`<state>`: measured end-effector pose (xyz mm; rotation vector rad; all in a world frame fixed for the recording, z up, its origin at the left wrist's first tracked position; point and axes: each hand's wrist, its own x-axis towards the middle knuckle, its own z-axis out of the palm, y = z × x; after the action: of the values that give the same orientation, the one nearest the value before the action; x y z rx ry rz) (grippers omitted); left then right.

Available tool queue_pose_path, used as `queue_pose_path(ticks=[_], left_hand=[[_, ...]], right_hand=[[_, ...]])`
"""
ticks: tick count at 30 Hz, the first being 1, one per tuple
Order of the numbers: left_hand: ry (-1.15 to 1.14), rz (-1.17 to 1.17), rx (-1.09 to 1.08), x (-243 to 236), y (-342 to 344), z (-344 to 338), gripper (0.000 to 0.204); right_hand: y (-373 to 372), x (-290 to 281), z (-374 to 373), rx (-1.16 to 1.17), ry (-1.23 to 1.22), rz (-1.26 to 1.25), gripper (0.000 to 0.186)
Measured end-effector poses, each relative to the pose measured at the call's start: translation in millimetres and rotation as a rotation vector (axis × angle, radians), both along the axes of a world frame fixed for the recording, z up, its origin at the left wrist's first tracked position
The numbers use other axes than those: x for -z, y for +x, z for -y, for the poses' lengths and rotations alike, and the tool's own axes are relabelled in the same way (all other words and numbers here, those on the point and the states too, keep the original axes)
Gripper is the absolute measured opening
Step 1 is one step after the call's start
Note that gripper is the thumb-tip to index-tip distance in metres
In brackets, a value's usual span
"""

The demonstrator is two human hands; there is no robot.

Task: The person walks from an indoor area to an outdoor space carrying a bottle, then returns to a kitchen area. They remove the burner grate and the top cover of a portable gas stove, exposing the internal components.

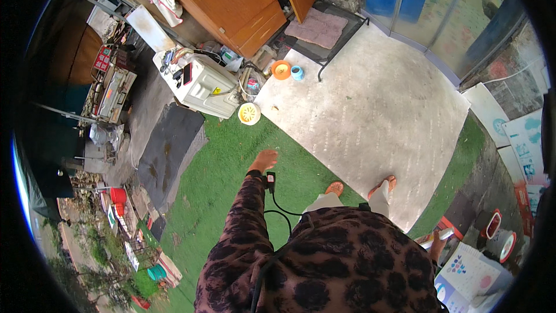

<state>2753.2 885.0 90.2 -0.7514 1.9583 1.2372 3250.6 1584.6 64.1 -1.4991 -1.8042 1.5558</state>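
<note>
My left hand (264,161) hangs in the air above the green artificial turf (208,191), away from any object. Its fingers are small and blurred, so their pose is unclear. A black wrist device (270,181) with a dark cable sits at that wrist. At the lower right, my right hand (436,248) is closed around a white object (445,233), whose kind I cannot make out. Most of the right forearm is hidden behind my patterned top. Close to this hand stands a white printed box (467,271).
Ahead lies a pale floor sheet (370,104). An orange bowl (281,69), a blue mug (297,73) and a white-and-yellow basin (249,113) stand near a white appliance (204,84). Behind them are a wooden cabinet (223,6), a low black rack (333,52) and glass doors (428,11).
</note>
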Motion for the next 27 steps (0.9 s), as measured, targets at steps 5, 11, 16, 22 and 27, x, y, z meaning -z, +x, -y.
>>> queue_pose_path(ticks=[5,11,16,22,27], left_hand=[[-0.052,0.038,-0.116,-16.4,31.7,-30.6,0.032],[-0.06,-0.069,-0.042,-4.9,43.0,-102.9,0.041],[0.15,-0.034,-0.147,-21.1,35.8,-195.5,0.054],[0.157,0.035,-0.09,-51.1,19.6,-252.5,0.057],[0.036,0.052,-0.157,-49.2,0.7,-264.5,0.052]], right_hand=[[-48.8,2.8,-80.2,-0.075,-0.03,0.011,0.036],[-91.7,-4.5,-181.2,-0.033,-0.009,-0.109,0.045],[-92.5,23.8,-282.8,-0.076,-0.029,-0.049,0.046],[-95.5,27.5,-323.6,-0.134,0.071,0.041,0.043],[-109.3,34.3,-329.0,-0.02,-0.142,-0.069,0.044]])
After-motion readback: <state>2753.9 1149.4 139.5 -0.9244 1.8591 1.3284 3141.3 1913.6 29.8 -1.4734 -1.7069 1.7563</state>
